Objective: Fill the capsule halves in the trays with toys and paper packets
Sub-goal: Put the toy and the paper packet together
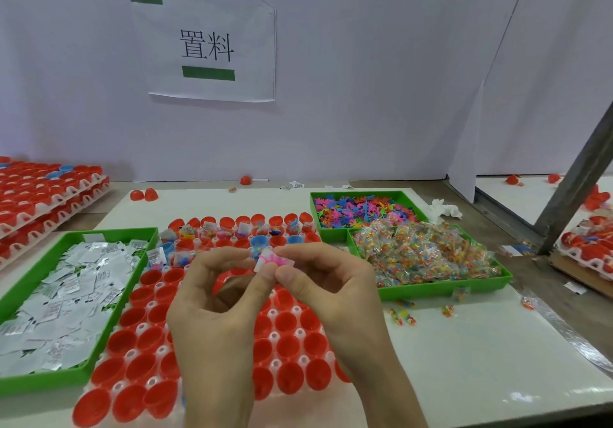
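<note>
**Head view, sole view**

1. My left hand [212,295] and right hand [326,286]: both raised over the tray, thumbs and forefingers pinching one small pair between them, a pink toy [276,258] against a white packet [262,264]. Neither is yet in a cup.
2. Tray [272,336], white, on the counter [464,344]: holds red capsule halves [151,276], with a few blue halves [258,240] in the far rows.
3. Done: the far rows [212,230] show toys and packets inside. I judge that a minor share.
4. Left: the near rows, most of the tray, stand open and hollow. The cups under my hands are hidden.
5. Left green bin [33,383]: heaped paper packets [73,288]. Dark print, too small to read.
6. Far right green bin [313,215]: loose flat toys [361,210], mixed colours.
7. Near right green bin [444,290]: clear bagged pieces [424,255]. A few strays [403,316] lie on the counter beside it.
8. Stacked trays [39,192], far left: red halves; contents not discernible.
9. Wall sign [207,46]: reads "置料", held by green tape strips. No brand marks legible anywhere.
</note>
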The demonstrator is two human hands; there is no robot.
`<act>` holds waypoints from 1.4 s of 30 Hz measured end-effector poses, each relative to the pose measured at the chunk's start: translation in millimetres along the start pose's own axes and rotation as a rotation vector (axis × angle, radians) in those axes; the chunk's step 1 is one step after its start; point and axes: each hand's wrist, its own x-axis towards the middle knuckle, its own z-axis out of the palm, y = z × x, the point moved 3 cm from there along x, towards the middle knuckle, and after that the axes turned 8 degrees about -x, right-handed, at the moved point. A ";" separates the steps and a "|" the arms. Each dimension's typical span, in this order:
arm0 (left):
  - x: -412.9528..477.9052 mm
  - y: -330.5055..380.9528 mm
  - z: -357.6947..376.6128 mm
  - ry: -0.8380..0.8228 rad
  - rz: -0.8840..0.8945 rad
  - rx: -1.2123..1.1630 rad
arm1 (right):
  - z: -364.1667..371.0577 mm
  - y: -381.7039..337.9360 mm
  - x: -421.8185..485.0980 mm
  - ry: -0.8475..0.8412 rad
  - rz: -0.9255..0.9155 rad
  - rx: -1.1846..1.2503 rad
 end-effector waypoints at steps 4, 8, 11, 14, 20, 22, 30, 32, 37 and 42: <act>8.2 -4.1 -8.6 -0.148 -0.162 0.009 | -1.5 -1.6 -1.7 -0.019 -0.012 -0.003; 12.7 -3.9 -15.3 -0.255 -0.221 0.042 | -0.2 -3.3 -3.1 -0.048 -0.049 -0.044; 12.9 0.0 -17.7 -0.236 -0.158 0.034 | 3.2 -2.1 -2.9 -0.026 -0.033 -0.012; 12.6 2.4 -19.8 -0.231 -0.124 0.030 | 5.9 0.2 -2.7 -0.016 -0.006 0.030; 16.2 15.8 -27.4 -0.319 -0.021 0.353 | -4.7 -5.2 11.9 0.048 -0.040 -0.114; 29.9 29.1 -47.1 -0.264 0.086 0.507 | -20.3 -5.5 23.6 0.128 -0.049 -0.258; 115.0 18.7 -159.7 -0.107 -0.065 1.094 | -35.5 16.3 58.7 -0.094 -0.077 -0.852; 119.1 2.3 -171.5 -0.124 -0.172 1.143 | -29.1 24.2 64.3 -0.152 -0.094 -0.885; 120.7 -12.1 -180.2 -0.081 -0.146 1.145 | -9.9 42.1 74.1 -0.325 -0.104 -0.927; 116.9 -13.2 -179.1 -0.047 -0.109 1.141 | 0.2 54.0 73.2 -0.422 -0.041 -0.983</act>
